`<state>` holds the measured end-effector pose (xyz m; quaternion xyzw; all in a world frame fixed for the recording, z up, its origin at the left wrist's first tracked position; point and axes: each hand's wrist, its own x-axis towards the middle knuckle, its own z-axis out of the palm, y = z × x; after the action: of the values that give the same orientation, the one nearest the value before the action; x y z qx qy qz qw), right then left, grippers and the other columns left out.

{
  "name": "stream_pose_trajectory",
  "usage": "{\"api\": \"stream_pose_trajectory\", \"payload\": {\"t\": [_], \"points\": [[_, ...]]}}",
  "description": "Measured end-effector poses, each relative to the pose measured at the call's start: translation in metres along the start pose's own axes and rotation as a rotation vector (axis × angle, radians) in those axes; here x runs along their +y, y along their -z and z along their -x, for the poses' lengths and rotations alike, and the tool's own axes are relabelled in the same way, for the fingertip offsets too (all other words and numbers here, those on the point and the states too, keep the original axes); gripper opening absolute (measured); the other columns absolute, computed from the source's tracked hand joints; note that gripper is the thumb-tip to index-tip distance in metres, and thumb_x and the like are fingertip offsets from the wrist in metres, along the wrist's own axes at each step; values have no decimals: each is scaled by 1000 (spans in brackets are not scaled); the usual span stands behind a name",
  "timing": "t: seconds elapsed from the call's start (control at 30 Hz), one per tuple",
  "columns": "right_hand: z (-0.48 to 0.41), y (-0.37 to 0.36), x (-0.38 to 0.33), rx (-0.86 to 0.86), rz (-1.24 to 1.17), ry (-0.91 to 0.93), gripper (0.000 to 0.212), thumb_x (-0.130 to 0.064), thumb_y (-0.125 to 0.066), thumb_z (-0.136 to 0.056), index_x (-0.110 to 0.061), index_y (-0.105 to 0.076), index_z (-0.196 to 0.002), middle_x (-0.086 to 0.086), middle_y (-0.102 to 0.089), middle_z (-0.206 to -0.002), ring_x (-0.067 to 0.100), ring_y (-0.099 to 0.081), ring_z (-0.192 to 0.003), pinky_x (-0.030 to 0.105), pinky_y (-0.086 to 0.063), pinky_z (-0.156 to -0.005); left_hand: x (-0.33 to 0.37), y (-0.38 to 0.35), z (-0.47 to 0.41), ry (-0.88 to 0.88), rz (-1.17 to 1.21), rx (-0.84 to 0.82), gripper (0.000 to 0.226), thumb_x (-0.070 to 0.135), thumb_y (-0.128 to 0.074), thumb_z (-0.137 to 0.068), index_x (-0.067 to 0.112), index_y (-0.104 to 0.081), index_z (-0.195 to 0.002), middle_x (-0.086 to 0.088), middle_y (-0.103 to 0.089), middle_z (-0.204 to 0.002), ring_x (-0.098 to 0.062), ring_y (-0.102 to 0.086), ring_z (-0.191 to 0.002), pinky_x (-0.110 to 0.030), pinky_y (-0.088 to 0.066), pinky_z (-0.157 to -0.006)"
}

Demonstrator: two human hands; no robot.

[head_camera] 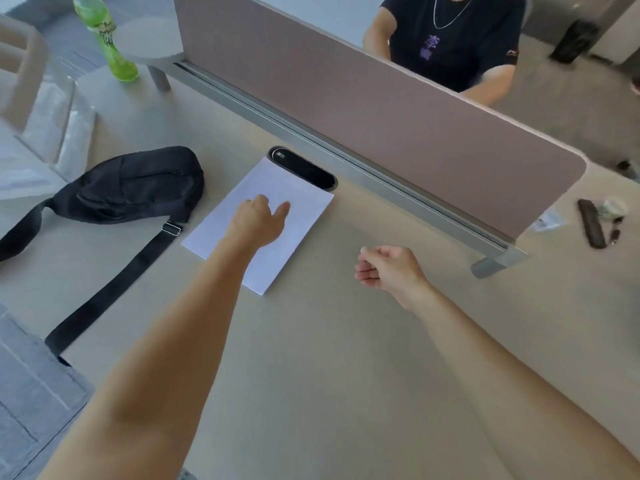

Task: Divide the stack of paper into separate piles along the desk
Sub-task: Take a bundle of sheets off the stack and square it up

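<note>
White rectangular paper stack (pixel 301 216) lies in one pile on the beige tabletop (pixel 346 358), just right of a black fabric sling bag (pixel 131 185). Left hand (pixel 256 220) rests on the top sheet, fingers bent down; a pinch cannot be confirmed. Right hand (pixel 388 268), right of the stack, is loosely curled and holds nothing.

An office: a shared desk (pixel 346 358) split by a partition screen (pixel 363 109), another person (pixel 453 39) opposite.

A black bag (pixel 138 183) lies to my left, a green bottle (pixel 110 39) beyond it. Behind the divider (pixel 381 109) sits a person (pixel 457 39). A dark case (pixel 592 223) lies far right.
</note>
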<state>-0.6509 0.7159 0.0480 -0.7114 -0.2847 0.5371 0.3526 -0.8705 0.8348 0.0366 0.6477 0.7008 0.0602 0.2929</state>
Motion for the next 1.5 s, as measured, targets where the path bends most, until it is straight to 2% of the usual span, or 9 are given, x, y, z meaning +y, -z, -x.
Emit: {"api": "stream_pose_trajectory", "payload": {"t": [0.13,0.23,0.3,0.57,0.7,0.9,1.07,1.4,1.5], "points": [[78,55,10,34,-98,117,24,-20,-58,-98,-9,-62,-77,4,-66,-65,11,-64,-50,24,-52,-56,50,-3,90,-78,107,-49,60,60,-31,-97,16,-53,-132,-6,-57,-134,-30,-51,-124,-37,-39,-91],[140,107,26,63,-171,181,24,-21,-59,-97,-9,-63,-77,3,-66,-64,11,-64,-50,26,-52,-56,87,-8,161,-201,146,-85,42,49,-41,-98,14,-64,-102,-9,-68,-107,-29,-63,-104,-35,-47,-84],[180,144,40,100,-214,211,25,-22,-59,-97,-9,-63,-76,3,-66,-64,12,-63,-51,26,-51,-56,113,-17,208,-273,248,-107,29,42,-51,-95,18,-67,-101,-1,-71,-99,-19,-68,-88,-34,-55,-81],[344,283,100,359,-267,324,26,-24,-63,-94,-15,-65,-70,0,-65,-63,16,-59,-58,27,-50,-60,209,-63,374,-597,400,-222,33,33,-58,-96,3,-67,-85,1,-60,-60,-4,-49,-44,-17,-39,-47],[437,328,143,560,-243,320,26,-22,-61,-95,-15,-65,-71,1,-65,-64,16,-58,-59,29,-50,-63,244,-97,428,-763,415,-333,41,36,-64,-92,5,-58,-66,6,-50,-49,-12,-41,-47,-23,-33,-49],[556,340,218,918,-244,182,25,-20,-59,-97,-5,-68,-79,10,-65,-72,22,-59,-64,35,-51,-69,280,-143,490,-908,403,-616,46,45,-74,-80,4,-57,-69,-3,-49,-54,-10,-39,-45,-21,-32,-43],[630,344,268,1077,-280,105,29,-22,-57,-98,-2,-68,-81,6,-67,-67,21,-61,-63,38,-52,-72,280,-186,550,-1021,287,-829,34,32,-78,-81,14,-55,-63,3,-46,-52,-5,-35,-42,-16,-28,-40],[705,396,352,1157,-310,64,29,-19,-50,-101,-2,-68,-87,8,-68,-74,21,-64,-70,43,-54,-82,328,-260,655,-1132,151,-1071,21,24,-84,-74,18,-64,-73,-1,-67,-68,-10,-60,-62,-27,-45,-64],[723,436,383,1181,-333,72,29,-19,-48,-102,-5,-69,-87,6,-69,-75,19,-64,-69,40,-53,-79,346,-289,686,-1145,103,-1035,26,3,-85,-69,18,-66,-79,2,-66,-73,-5,-59,-63,-21,-48,-67]]}}
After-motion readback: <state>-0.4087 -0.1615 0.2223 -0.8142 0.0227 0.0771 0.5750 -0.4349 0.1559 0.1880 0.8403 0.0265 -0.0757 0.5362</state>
